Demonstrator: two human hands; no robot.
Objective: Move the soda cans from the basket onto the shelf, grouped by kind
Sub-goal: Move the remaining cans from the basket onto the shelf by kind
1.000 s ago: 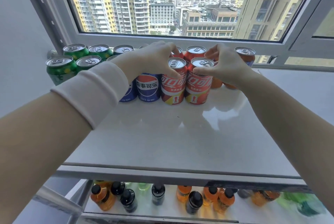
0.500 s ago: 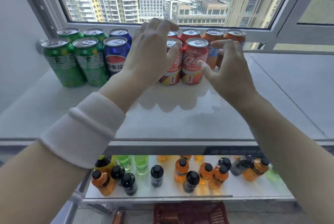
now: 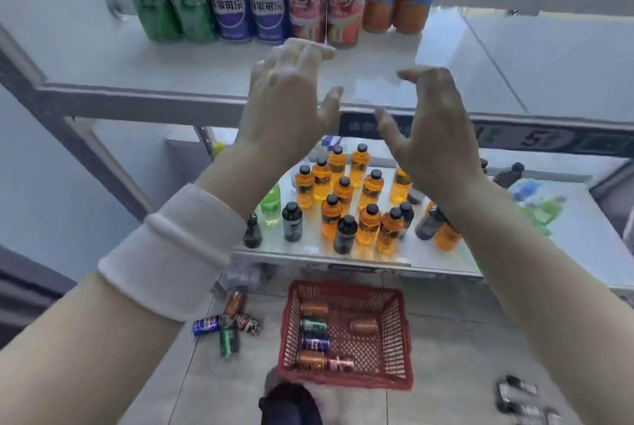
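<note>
The left hand and right hand are held empty, fingers loosely spread, apparently readied for soda cans lying in the basket below the shelf, where others are grouped by kind.

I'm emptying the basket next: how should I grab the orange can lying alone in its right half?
Reach down through the open top of the red basket and wrap the orange can round its body at mid-length, probably thumb on the near side, fingers on the far. It lies on its side, ends pointing left and right, clear of the other cans.
</note>
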